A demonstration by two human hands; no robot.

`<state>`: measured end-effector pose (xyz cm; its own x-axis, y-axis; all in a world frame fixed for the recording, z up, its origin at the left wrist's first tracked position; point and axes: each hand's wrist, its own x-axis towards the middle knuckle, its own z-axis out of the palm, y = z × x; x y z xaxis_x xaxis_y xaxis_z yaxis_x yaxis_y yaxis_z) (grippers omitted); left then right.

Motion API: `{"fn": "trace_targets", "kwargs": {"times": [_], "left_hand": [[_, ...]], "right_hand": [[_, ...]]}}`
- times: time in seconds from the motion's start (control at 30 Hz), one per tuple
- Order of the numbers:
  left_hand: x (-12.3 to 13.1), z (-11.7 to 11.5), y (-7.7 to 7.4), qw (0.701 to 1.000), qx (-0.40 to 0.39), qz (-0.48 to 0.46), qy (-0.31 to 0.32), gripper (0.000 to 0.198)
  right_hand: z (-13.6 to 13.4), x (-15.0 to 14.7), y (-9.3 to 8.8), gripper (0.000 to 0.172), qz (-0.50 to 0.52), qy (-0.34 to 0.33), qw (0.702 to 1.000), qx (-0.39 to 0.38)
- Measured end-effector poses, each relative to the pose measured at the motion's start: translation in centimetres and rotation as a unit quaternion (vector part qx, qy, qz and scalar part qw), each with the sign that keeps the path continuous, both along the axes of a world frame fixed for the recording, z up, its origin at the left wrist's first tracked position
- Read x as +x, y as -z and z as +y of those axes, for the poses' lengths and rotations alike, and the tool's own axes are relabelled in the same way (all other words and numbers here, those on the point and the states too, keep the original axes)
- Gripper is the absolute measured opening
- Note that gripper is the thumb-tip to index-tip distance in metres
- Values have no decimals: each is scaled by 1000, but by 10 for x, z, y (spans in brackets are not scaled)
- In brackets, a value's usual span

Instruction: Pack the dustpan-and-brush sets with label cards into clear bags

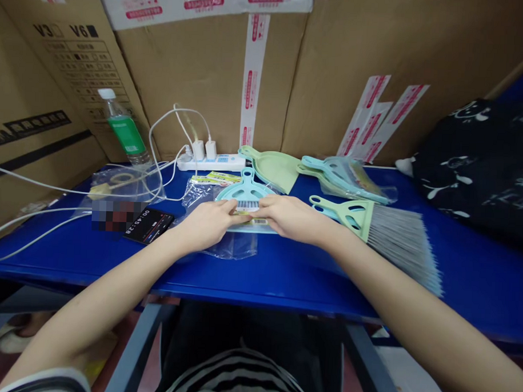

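A light blue dustpan (245, 191) lies in front of me on the table, its handle with a hanging hole pointing away. A strip of bristles (247, 205) shows across its pan. My left hand (211, 221) and my right hand (290, 219) meet over the pan with fingers bent and pressed together. Between them is a yellow and white label (259, 221), partly covered by the fingers, which grip or press its two ends. Clear plastic wrap (234, 246) lies under and beside the dustpan.
Right of my hands lies a grey-bristled brush (399, 241) with a green handle. Behind are a green dustpan (276, 167) and a bagged blue set (352, 179). A power strip (222, 162), cables, phone (149, 225) and bottle (127, 131) stand left; a black patterned bag (477, 169) right.
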<state>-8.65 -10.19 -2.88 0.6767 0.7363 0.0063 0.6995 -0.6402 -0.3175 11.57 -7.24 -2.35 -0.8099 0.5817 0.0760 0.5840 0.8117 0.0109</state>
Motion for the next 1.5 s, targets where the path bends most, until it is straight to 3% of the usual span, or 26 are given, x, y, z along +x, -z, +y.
{"fn": "trace_targets", "kwargs": {"times": [0.37, 0.53, 0.9, 1.13, 1.33, 1.5], "left_hand": [[-5, 1, -5, 1000, -17, -18, -6, 50], [-6, 2, -6, 1000, 18, -11, 0, 45], [-9, -4, -23, 981, -12, 35, -188, 45], [1, -11, -23, 974, -4, 43, -225, 37], [0, -11, -20, 984, 15, 12, -176, 30], [0, -3, -9, 993, 52, 20, -101, 26]], "right_hand": [[-7, 2, -7, 48, -49, 57, 997, -14], [-12, -3, -10, 48, -91, 93, 991, -10], [-10, 19, -28, 44, -120, 222, 964, -85], [-6, 20, -21, 39, -73, 239, 966, -72], [0, 20, -14, 37, -61, 196, 976, -73], [-8, 13, -16, 28, -95, 166, 982, -8]]}}
